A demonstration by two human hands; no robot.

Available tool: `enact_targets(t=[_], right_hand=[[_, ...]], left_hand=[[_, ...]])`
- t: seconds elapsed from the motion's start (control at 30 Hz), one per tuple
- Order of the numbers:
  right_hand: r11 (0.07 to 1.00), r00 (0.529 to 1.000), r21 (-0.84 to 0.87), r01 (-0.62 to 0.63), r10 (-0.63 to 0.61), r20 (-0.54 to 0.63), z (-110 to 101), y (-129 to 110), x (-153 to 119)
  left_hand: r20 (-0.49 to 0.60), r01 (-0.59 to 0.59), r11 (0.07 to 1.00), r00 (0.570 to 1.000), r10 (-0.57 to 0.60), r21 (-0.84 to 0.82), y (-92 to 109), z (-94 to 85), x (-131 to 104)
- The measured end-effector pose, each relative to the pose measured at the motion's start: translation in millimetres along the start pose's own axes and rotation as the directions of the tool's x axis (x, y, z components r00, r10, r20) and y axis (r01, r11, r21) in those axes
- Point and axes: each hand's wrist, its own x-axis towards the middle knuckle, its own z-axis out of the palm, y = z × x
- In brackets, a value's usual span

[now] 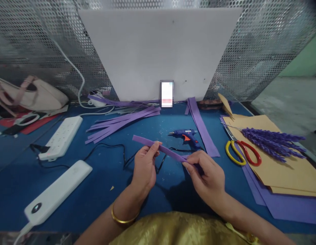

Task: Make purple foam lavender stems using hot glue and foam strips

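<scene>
A narrow purple felt strip [173, 154] stretches between my two hands above the blue table. My left hand [145, 164] pinches it between thumb and fingers, and the strip's free end sticks out to the upper left. At the strip's other end my right hand [206, 173] is closed on it, with part of the felt hidden behind the fingers. Just beyond my hands lies a blue glue gun [186, 135] with an orange trigger, its nozzle pointing left. A wider purple felt piece [202, 127] rests to its right.
Several purple strips [124, 122] lie back left, near a white power strip [61, 137] and a white power bank [58, 192]. On the right are scissors [243, 152], purple flower stems [272, 141] and tan sheets [282, 177]. A phone [167, 94] leans against the white board [160, 51]. The black cord [124, 156] crosses the table.
</scene>
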Motion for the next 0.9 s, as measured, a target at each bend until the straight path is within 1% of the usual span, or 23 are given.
enact_targets(t=[0.23,0.33,0.4,0.47,0.53,0.6,0.63,0.67,0.73,0.83,0.9], right_hand=[[1.0,0.998,-0.007,0.026,-0.027,-0.062,-2.7,0.5,0.9],[1.0,0.997,-0.013,0.018,-0.019,-0.075,-3.5,0.5,1.3],[1.0,0.996,-0.016,-0.001,-0.001,-0.094,-3.4,0.9,1.6],[1.0,0.993,-0.019,-0.014,0.012,-0.121,-2.5,1.4,1.9],[1.0,0.991,-0.021,-0.016,0.013,-0.135,-1.0,2.0,2.3],[1.0,0.992,-0.016,-0.013,0.011,-0.128,0.7,2.8,2.5],[1.0,0.993,-0.011,-0.011,0.009,-0.117,1.5,3.3,2.6],[1.0,0.995,-0.007,-0.009,0.008,-0.101,2.2,3.9,2.6],[1.0,0.998,0.001,-0.007,0.008,-0.068,3.7,5.3,2.6],[1.0,1.0,0.008,-0.022,0.022,-0.018,6.7,7.4,2.2],[0.998,0.998,0.016,-0.058,0.057,0.032,9.6,8.5,1.8]], left_hand=[[-0.109,-0.118,0.992,0.988,0.112,-0.052,23.0,-16.9,21.2],[-0.121,-0.126,0.987,0.986,0.113,-0.102,27.4,-20.3,25.6],[-0.115,-0.105,0.984,0.989,0.089,-0.142,25.6,-17.7,24.2],[-0.06,-0.044,0.988,0.998,0.036,-0.146,19.9,-11.8,18.7],[0.066,0.058,0.996,0.996,-0.053,-0.065,11.6,-5.1,10.3],[0.196,0.134,0.989,0.97,-0.144,0.063,2.9,-0.1,1.5],[0.237,0.149,0.983,0.956,-0.171,0.111,-0.9,1.3,-2.2],[0.26,0.152,0.978,0.948,-0.184,0.14,-4.1,2.2,-5.0],[0.267,0.139,0.979,0.948,-0.176,0.151,-8.3,2.6,-8.2],[0.248,0.115,0.986,0.958,-0.142,0.12,-9.6,1.9,-7.8],[0.232,0.101,0.991,0.965,-0.118,0.083,-7.9,1.6,-5.1]])
